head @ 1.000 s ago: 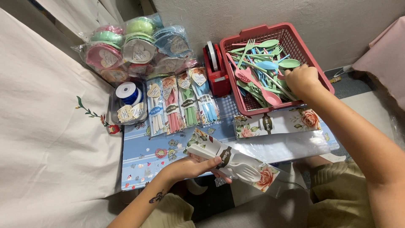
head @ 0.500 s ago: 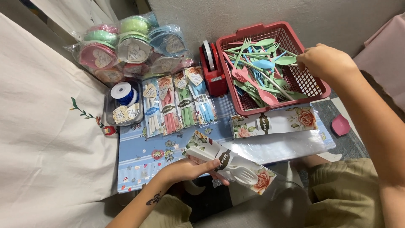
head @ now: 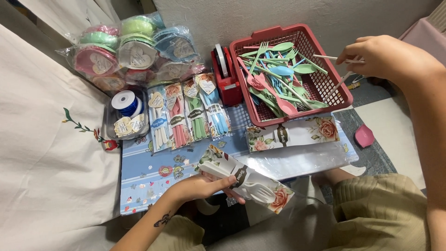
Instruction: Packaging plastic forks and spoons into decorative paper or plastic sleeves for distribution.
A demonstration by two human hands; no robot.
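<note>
The red basket (head: 325, 90) of pastel cutlery sits at one o'clock, the floral sleeve (head: 253, 183), gripped by the left hand (head: 200, 186) at six, may spill its white fork, and the right hand (head: 383, 58) pinches thin white utensils that could slip.

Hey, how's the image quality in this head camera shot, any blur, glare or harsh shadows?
Head view: soft, even light, no hard shadows; the red basket and floral sleeve in the left hand are sharp; slight motion blur on the white utensils in the right hand; mild glare on the clear plastic sheet and wrapped bowls; wide-angle stretch at the edges.
</note>
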